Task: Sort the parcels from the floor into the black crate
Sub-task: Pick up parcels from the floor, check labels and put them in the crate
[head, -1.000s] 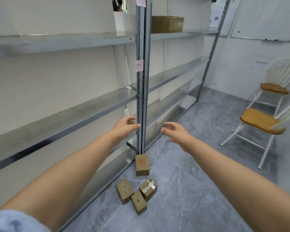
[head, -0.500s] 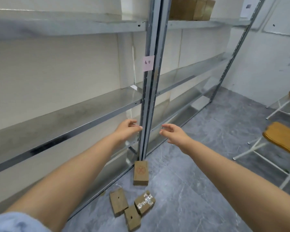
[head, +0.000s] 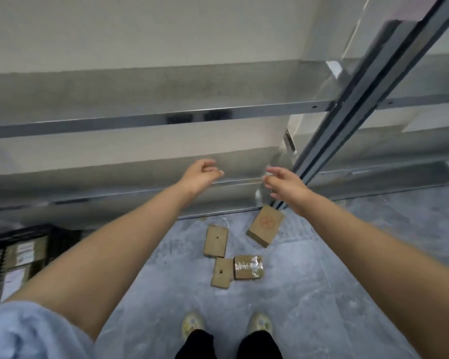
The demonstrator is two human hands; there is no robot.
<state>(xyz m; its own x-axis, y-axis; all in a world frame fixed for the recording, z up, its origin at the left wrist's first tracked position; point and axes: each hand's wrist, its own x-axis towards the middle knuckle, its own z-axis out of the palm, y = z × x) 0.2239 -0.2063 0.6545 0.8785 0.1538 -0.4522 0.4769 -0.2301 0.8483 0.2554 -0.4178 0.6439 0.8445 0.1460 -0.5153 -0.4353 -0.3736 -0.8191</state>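
Seen from the head camera, a person stands over four parcels [head: 216, 240] on the grey floor [head: 322, 281], both arms stretched toward a metal shelf [head: 166, 116]. The left hand [head: 201, 174] and right hand [head: 285, 186] are empty, fingers loosely curled, above the parcels and touching none. The red-marked parcel [head: 265, 225] lies just below the right hand, by the shelf post [head: 347, 120]. Two plain ones and a taped parcel [head: 248, 267] cluster nearer the shoes [head: 192, 323]. The black crate [head: 18, 230], with parcels inside, sits at far left.
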